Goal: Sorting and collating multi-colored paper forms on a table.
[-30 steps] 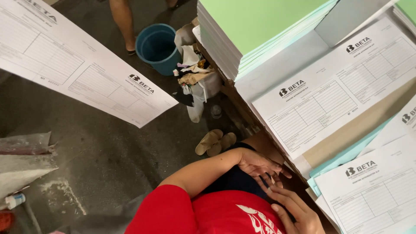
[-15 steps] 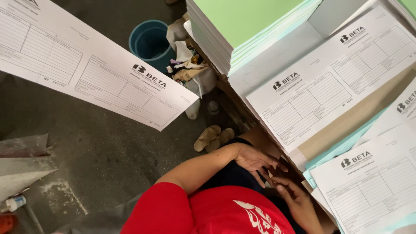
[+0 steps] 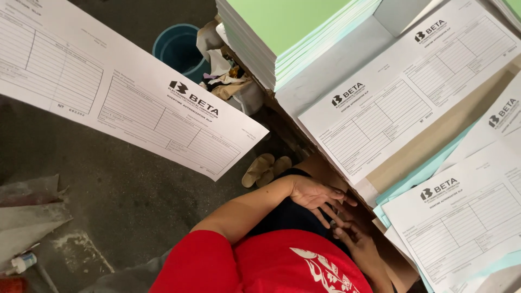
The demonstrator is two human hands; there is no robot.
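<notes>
My left hand (image 3: 313, 192) lies with its fingers spread over dark cloth at my lap, its fingertips at the edge of a brown table (image 3: 434, 141). My right hand (image 3: 359, 245) sits just below it, and the fingers of both hands touch. Whether anything small lies between them is unclear. A red shirt (image 3: 271, 266) fills the bottom of the view. Beside the hands, on the table, are white printed forms (image 3: 401, 103), with another form (image 3: 461, 217) on light blue sheets.
A large white form sheet (image 3: 125, 92) hangs over the grey floor at the left. A thick stack of green-topped paper (image 3: 287, 32) stands at the back, with a blue bucket (image 3: 179, 51) and crumpled scraps beside it. Tan sandals (image 3: 266, 169) lie on the floor.
The view has shifted, so the large sheet at the left now reaches further right and lower in the picture. Both hands stay together at the table edge.
</notes>
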